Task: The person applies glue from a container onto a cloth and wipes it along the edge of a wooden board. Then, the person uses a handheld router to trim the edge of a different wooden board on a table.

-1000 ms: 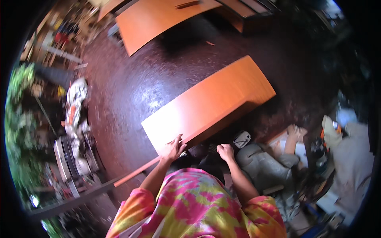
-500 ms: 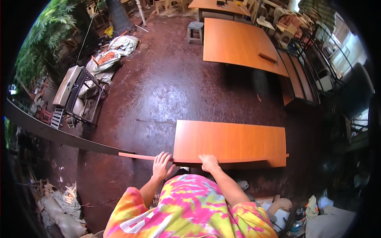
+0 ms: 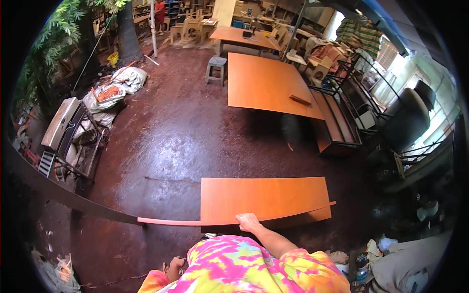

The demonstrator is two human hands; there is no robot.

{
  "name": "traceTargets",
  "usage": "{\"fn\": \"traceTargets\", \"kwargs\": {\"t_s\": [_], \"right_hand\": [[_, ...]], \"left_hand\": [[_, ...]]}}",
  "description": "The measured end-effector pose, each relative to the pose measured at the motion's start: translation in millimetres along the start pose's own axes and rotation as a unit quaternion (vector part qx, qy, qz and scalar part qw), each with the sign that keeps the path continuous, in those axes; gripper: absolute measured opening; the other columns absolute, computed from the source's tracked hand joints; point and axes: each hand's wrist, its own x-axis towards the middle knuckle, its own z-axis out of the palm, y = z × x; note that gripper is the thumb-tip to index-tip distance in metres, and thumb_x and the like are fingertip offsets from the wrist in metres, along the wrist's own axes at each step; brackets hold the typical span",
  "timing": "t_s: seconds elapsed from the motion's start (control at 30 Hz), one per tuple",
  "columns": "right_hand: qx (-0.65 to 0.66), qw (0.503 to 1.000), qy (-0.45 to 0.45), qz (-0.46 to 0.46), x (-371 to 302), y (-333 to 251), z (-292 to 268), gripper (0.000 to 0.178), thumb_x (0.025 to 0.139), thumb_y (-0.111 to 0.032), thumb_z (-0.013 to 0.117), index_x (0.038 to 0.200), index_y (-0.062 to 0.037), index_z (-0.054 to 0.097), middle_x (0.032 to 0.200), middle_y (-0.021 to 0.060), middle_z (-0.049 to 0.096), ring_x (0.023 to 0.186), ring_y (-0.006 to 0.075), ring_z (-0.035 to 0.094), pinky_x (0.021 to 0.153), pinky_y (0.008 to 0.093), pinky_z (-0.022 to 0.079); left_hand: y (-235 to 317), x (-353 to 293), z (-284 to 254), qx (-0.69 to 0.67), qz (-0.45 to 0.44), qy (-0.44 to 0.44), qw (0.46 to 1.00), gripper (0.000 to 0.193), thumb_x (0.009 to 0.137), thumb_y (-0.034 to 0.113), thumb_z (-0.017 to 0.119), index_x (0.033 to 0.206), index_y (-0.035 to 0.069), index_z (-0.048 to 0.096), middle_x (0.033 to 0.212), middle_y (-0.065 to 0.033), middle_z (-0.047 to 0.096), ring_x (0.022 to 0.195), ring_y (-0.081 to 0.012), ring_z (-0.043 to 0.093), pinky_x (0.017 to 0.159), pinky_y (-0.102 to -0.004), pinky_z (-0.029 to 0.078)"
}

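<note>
A long orange wood-grain panel (image 3: 266, 195) lies in front of me, its near edge lower than its top face. My right hand (image 3: 248, 222) is closed over that near edge, left of the panel's middle. A narrow pinkish wooden strip (image 3: 168, 222) runs along the near edge and sticks out past both ends. Down by my left side, my left hand (image 3: 176, 265) is drawn in close to my shirt, away from the panel. Its fingers look curled, and whatever they may hold is hidden.
A dark curved-looking rail (image 3: 93, 207) meets the strip's left end. Farther off stand a large orange tabletop (image 3: 268, 85), a grey stool (image 3: 216, 70) and a metal-legged machine (image 3: 66, 124). White sacks (image 3: 128, 80) lie at far left; cloths and tools (image 3: 371, 259) at lower right.
My left hand has let go of the panel's edge and dropped back to my left side. My right hand keeps its grip. The view has tilted up and turned slightly right.
</note>
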Motion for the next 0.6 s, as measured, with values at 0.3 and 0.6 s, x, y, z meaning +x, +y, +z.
{"fn": "traceTargets", "kwargs": {"t_s": [0.3,0.6], "right_hand": [[-0.022,0.997,-0.055,0.041,22,-12,-3,0.021,0.078,-0.016,0.071,0.098,-0.0089,0.068,0.091,0.0161,0.074,0.09,0.0384,0.073,0.073,0.053,0.057],[-0.031,0.996,-0.078,0.04,7,-11,21,0.019,0.069,-0.011,0.076,0.088,-0.0057,0.073,0.081,0.0168,0.075,0.081,0.0388,0.075,0.069,0.0512,0.06]], "left_hand": [[90,97,-28,-0.482,0.022,0.047,0.875,0.038,0.1,0.034,0.055,0.123,0.009,0.073,0.101,-0.0064,0.074,0.087,-0.0212,0.067,0.071,-0.0395,0.051],[142,93,-81,-0.745,-0.161,0.214,0.611,0.026,0.096,0.033,0.046,0.087,0.019,0.065,0.075,0.0033,0.061,0.063,-0.0202,0.055,0.06,-0.0388,0.048]]}}
